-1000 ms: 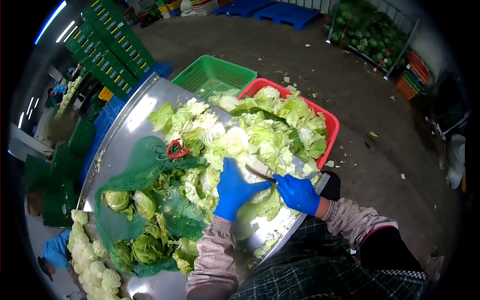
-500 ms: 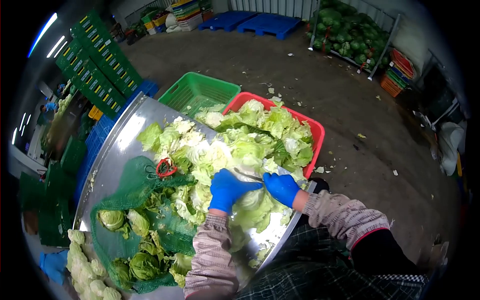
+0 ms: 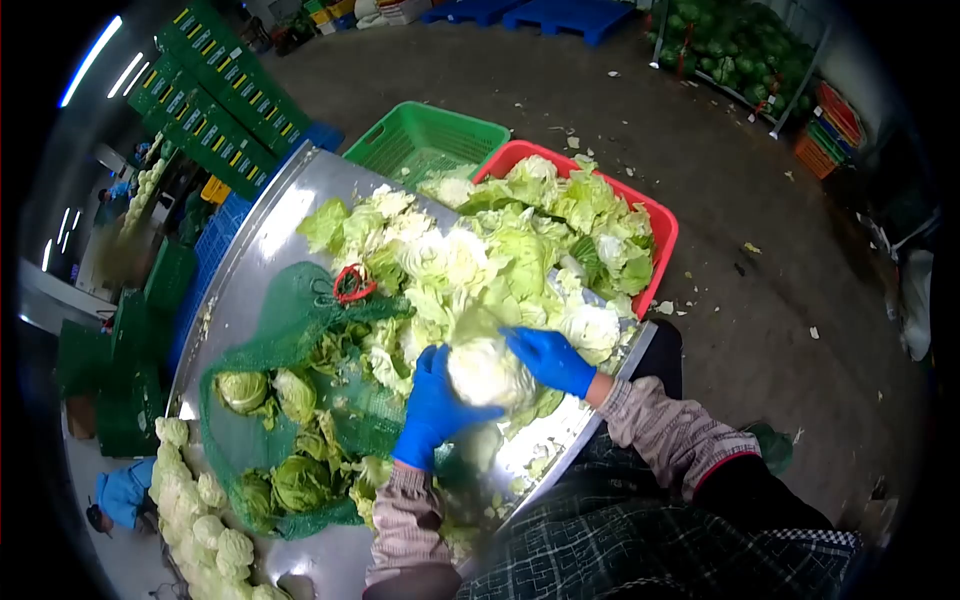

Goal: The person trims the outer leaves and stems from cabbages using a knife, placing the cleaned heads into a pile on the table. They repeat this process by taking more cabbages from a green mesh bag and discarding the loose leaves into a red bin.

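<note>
Head | I'm cupping cabbage (image 3: 492,376) in left hand (image 3: 435,408) | right hand (image 3: 552,361) touching its top, grip unclear | knife no longer showing, apparently peeling

Tube lights (image 3: 91,62) glow at upper left; glare whitens patches of the table (image 3: 285,222); the floor (image 3: 700,210) looks dim; edges curve into black.

Over the worktop (image 3: 235,300), a cabbage (image 3: 490,376) is between the left hand (image 3: 433,410) and right hand (image 3: 552,360). Loose leaves (image 3: 440,258) spread beyond to a leaf-filled crate (image 3: 660,235), far right; a basket (image 3: 425,130) stands just left of that. Left lies a mesh bag (image 3: 285,318) with cabbage heads (image 3: 300,483) in or on it, hard to tell which.
</note>
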The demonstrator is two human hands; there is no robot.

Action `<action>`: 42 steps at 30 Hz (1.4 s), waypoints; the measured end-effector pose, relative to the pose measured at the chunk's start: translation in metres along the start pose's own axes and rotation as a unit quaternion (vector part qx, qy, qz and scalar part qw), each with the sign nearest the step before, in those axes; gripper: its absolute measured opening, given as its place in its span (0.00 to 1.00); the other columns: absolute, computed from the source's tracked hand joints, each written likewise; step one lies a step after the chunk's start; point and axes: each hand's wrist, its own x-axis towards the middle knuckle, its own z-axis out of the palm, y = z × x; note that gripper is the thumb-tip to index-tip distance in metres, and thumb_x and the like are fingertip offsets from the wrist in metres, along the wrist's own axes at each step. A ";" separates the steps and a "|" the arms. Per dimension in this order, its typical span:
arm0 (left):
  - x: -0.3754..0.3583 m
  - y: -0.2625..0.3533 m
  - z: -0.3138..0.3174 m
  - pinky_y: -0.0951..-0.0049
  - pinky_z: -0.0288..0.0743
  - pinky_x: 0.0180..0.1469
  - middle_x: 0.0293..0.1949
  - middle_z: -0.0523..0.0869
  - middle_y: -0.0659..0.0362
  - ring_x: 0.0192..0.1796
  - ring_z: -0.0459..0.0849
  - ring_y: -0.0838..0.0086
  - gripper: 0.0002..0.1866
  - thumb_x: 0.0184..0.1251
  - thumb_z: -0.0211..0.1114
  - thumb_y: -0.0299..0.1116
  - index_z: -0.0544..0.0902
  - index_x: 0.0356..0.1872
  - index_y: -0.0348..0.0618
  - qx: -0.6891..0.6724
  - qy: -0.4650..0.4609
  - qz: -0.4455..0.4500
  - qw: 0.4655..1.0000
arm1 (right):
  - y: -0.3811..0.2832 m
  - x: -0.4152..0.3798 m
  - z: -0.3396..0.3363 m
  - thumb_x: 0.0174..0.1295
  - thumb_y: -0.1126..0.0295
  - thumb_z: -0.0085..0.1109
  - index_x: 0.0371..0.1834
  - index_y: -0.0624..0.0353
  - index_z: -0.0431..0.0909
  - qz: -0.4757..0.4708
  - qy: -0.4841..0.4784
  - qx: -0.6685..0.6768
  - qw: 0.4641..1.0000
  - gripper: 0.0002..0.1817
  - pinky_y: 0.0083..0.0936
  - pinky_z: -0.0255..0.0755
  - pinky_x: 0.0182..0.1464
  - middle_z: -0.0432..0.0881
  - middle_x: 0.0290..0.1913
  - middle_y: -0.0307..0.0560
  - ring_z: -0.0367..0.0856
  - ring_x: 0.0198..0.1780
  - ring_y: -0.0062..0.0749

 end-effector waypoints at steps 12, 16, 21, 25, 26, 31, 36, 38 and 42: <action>0.005 0.047 0.017 0.62 0.78 0.47 0.52 0.73 0.38 0.50 0.80 0.52 0.68 0.27 0.79 0.64 0.55 0.67 0.29 -0.031 -0.007 -0.117 0.993 | -0.026 -0.054 -0.023 0.65 0.60 0.54 0.68 0.65 0.59 -0.053 -0.033 -0.288 0.956 0.32 0.40 0.72 0.25 0.79 0.41 0.62 0.79 0.25 0.51; 0.007 0.070 0.016 0.60 0.78 0.43 0.50 0.73 0.37 0.46 0.80 0.51 0.65 0.28 0.80 0.63 0.58 0.64 0.28 -0.014 -0.021 -0.173 0.985 | 0.022 -0.035 -0.017 0.61 0.66 0.54 0.54 0.56 0.72 -0.172 0.081 -0.220 0.957 0.18 0.40 0.76 0.34 0.80 0.40 0.57 0.81 0.33 0.52; -0.014 0.064 0.023 0.63 0.73 0.57 0.58 0.71 0.41 0.58 0.75 0.54 0.64 0.27 0.83 0.55 0.58 0.66 0.30 -0.105 0.049 -0.190 0.975 | 0.028 0.004 -0.030 0.62 0.57 0.58 0.41 0.63 0.76 0.060 0.041 -0.089 0.993 0.18 0.39 0.75 0.35 0.80 0.28 0.57 0.82 0.33 0.53; -0.055 0.036 0.043 0.63 0.66 0.64 0.61 0.68 0.47 0.61 0.70 0.60 0.63 0.26 0.86 0.44 0.56 0.67 0.32 -0.307 0.161 -0.174 0.922 | 0.046 0.040 -0.003 0.58 0.51 0.60 0.37 0.60 0.75 0.023 0.038 -0.165 0.985 0.20 0.44 0.74 0.35 0.81 0.27 0.58 0.80 0.31 0.56; -0.062 0.049 0.042 0.63 0.64 0.65 0.61 0.67 0.47 0.62 0.69 0.60 0.63 0.27 0.86 0.43 0.56 0.68 0.32 -0.382 0.194 -0.174 0.887 | 0.060 0.054 0.000 0.58 0.52 0.60 0.37 0.59 0.75 0.007 0.064 -0.167 0.984 0.19 0.45 0.73 0.35 0.80 0.26 0.58 0.80 0.31 0.56; -0.064 0.048 0.049 0.63 0.62 0.66 0.61 0.64 0.50 0.63 0.66 0.61 0.57 0.34 0.83 0.33 0.55 0.67 0.35 -0.436 0.243 -0.225 0.837 | -0.018 0.064 -0.004 0.57 0.47 0.61 0.53 0.62 0.73 -0.049 0.118 -0.262 0.956 0.30 0.42 0.75 0.42 0.80 0.44 0.59 0.81 0.39 0.54; -0.049 0.063 0.035 0.65 0.67 0.61 0.58 0.67 0.49 0.59 0.70 0.62 0.53 0.37 0.81 0.31 0.56 0.66 0.36 -0.458 0.218 -0.242 0.827 | -0.013 -0.016 0.002 0.55 0.41 0.63 0.58 0.58 0.75 -0.005 -0.022 -0.097 0.995 0.36 0.33 0.76 0.47 0.81 0.47 0.56 0.83 0.46 0.40; -0.047 0.063 0.035 0.65 0.67 0.61 0.58 0.68 0.49 0.59 0.70 0.62 0.53 0.37 0.81 0.32 0.56 0.65 0.35 -0.455 0.209 -0.250 0.829 | 0.027 -0.017 0.008 0.59 0.47 0.61 0.51 0.58 0.79 0.034 0.006 0.022 0.999 0.27 0.31 0.76 0.44 0.84 0.40 0.53 0.84 0.42 0.35; -0.044 0.043 0.037 0.65 0.67 0.62 0.57 0.68 0.49 0.59 0.71 0.60 0.54 0.35 0.83 0.37 0.57 0.65 0.36 -0.407 0.187 -0.258 0.856 | 0.098 -0.005 0.002 0.64 0.53 0.57 0.43 0.58 0.81 0.021 0.058 -0.047 0.997 0.19 0.29 0.77 0.39 0.85 0.32 0.51 0.85 0.35 0.36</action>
